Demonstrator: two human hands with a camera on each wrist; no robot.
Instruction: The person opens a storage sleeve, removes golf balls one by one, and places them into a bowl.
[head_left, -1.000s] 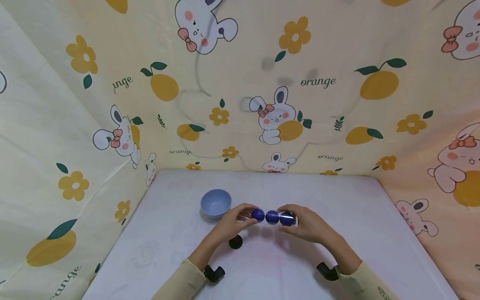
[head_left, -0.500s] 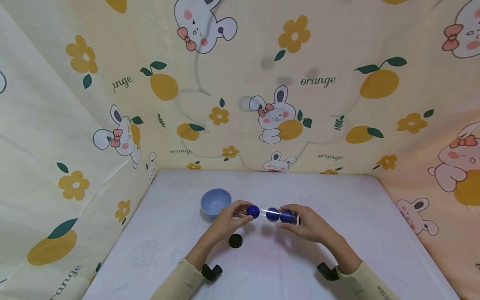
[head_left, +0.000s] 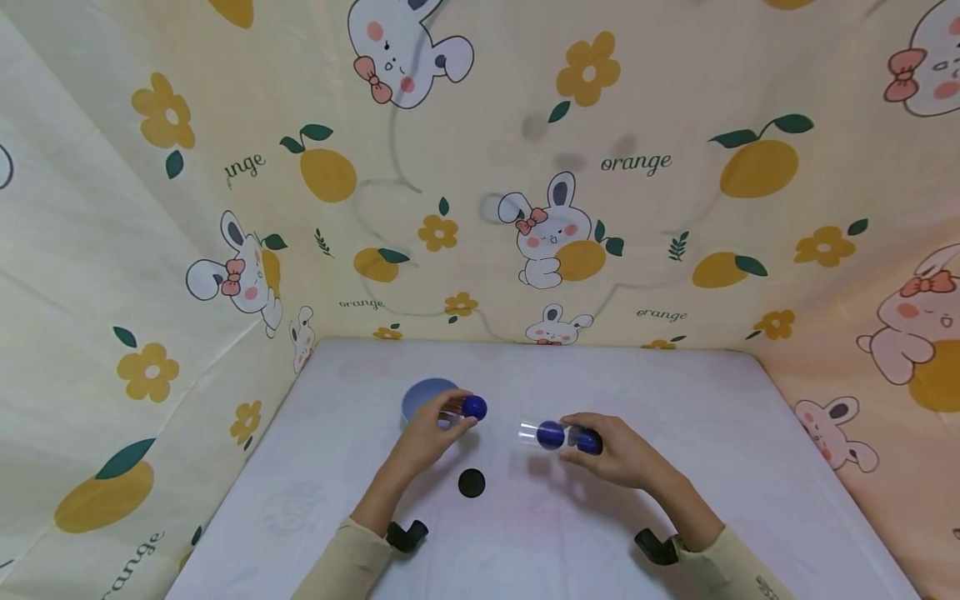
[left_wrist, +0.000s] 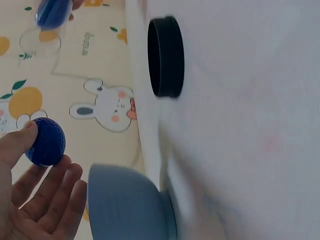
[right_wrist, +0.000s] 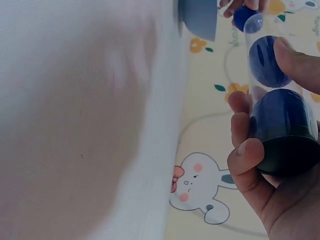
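Observation:
Between thumb and fingertips, my left hand [head_left: 422,435] pinches a dimpled dark blue golf ball [left_wrist: 48,142], near the right rim of a light blue bowl [head_left: 420,392]. My right hand [head_left: 617,450] grips a clear plastic tube [head_left: 527,432] lying sideways above the table, its mouth toward the left. Two more blue balls sit inside the tube: one ball [right_wrist: 269,61] under the thumb, the other [right_wrist: 282,116] against the black end cap [right_wrist: 292,155]. A loose black cap [left_wrist: 166,57] lies on the table between the hands and closer to the person.
A white-covered table [head_left: 675,400] extends around the hands. Behind and at both sides hangs a cream cloth [head_left: 465,125] printed with rabbits and oranges. Black wrist mounts [head_left: 656,546] jut inward from the sleeves.
My left hand has drawn the golf ball out of the tube's mouth and carried it left toward the bowl. The right hand stays almost still with the tube.

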